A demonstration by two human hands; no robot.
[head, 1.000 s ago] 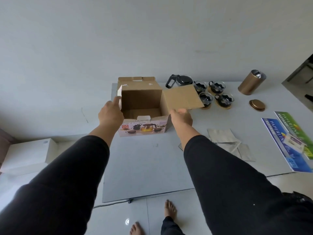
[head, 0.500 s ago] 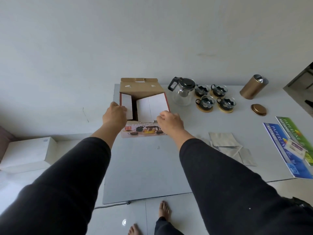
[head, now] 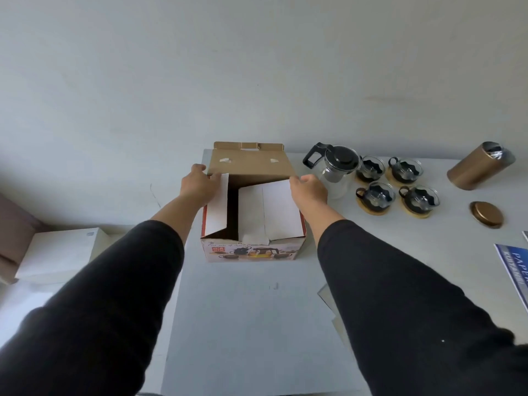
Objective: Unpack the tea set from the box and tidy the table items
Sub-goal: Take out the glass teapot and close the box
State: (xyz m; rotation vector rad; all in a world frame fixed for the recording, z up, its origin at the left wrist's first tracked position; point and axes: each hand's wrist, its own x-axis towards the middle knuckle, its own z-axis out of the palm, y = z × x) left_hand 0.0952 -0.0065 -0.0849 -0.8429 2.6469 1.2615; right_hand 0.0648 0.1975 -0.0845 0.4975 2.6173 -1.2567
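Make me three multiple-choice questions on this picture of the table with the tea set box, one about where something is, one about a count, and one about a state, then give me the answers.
1. Where does the glass teapot stand?
A. inside the box
B. on the table, right of the box
C. on the floor

2. How many glass cups with black holders stand beside the teapot?
A. two
B. four
C. six

3. In what state is the gold canister?
A. lid off, lying apart on the table
B. lid on
C. tipped flat on its side

Answers:
1. B, since it stands on the white table by the right hand.
2. B, since the cups form two rows of two.
3. A, since the gold lid lies nearer the camera and the canister's top is open.
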